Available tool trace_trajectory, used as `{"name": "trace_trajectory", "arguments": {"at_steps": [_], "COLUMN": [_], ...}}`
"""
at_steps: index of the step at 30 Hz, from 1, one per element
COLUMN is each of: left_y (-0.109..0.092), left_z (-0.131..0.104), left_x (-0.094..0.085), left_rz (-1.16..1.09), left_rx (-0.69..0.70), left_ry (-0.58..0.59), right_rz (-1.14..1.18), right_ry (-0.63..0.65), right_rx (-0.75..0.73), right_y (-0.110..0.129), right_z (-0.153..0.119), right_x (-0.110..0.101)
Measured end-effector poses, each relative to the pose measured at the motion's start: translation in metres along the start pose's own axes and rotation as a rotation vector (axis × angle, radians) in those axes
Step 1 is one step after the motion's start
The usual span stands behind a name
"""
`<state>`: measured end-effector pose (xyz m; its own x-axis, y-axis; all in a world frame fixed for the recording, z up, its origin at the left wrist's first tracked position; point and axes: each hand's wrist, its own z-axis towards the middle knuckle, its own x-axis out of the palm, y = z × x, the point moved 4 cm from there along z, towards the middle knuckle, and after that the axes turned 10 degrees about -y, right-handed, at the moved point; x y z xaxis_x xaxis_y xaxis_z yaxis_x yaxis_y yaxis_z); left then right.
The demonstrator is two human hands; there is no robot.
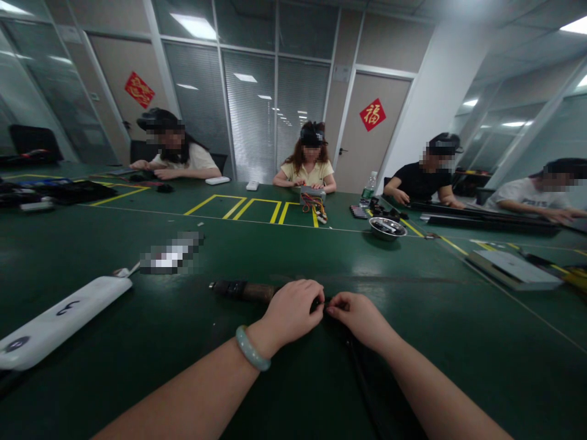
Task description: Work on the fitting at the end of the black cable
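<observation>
Near the middle of the green table (257, 244), my left hand (296, 308) is closed around something small and dark that is mostly hidden by the fingers. A pale green bangle (252, 349) circles the left wrist. Just to the right, my right hand (355, 315) is pinched at the fingertips, close to the left fingertips; what it holds is too small to tell. A dark cylindrical tool (243, 290) lies on the table, its right end hidden behind my left hand. A long black item (362, 379) runs from beneath my hands toward the front edge.
At the left lies a white elongated device (68, 318) beside a blurred-out object (172, 253). Farther back are a metal bowl (387, 228), a bottle (369, 186) and a grey box with wires (312, 195). A flat grey box (513, 269) lies right. Several people sit opposite.
</observation>
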<state>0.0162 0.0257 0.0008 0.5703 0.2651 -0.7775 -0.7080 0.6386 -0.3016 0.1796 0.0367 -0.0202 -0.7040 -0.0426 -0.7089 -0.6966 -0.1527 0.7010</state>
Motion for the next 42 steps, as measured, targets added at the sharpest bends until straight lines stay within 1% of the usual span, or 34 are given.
{"name": "trace_trajectory", "arguments": {"at_steps": [3, 13, 19, 22, 26, 32, 42], "left_y": [-0.0007, 0.0002, -0.0004, 0.0001, 0.001, -0.0014, -0.0027], "left_z": [-0.0006, 0.0006, 0.0015, 0.0012, 0.0004, -0.0003, 0.0009], "left_x": [-0.0003, 0.0008, -0.0002, -0.0005, 0.0003, -0.001, -0.0021], "left_rz": [-0.001, -0.025, 0.002, 0.007, 0.01, 0.012, 0.001], "left_rx": [0.013, -0.011, -0.027, -0.03, -0.025, 0.014, 0.016], "left_ry": [0.015, 0.0, 0.023, 0.013, -0.001, 0.033, 0.029], "right_rz": [0.011, 0.014, -0.009, 0.003, 0.014, 0.011, 0.001], "right_ry": [0.002, -0.001, 0.002, 0.0, -0.002, -0.004, 0.013], "right_rx": [0.01, 0.009, 0.016, 0.016, 0.005, 0.011, 0.029], "right_y": [-0.0008, -0.0015, -0.0028, -0.0017, -0.0013, -0.0011, 0.0018], "right_z": [-0.0001, 0.0001, 0.0007, 0.0007, 0.0002, -0.0009, -0.0012], "right_x": [0.0006, 0.0002, 0.0006, 0.0007, 0.001, -0.0001, -0.0008]}}
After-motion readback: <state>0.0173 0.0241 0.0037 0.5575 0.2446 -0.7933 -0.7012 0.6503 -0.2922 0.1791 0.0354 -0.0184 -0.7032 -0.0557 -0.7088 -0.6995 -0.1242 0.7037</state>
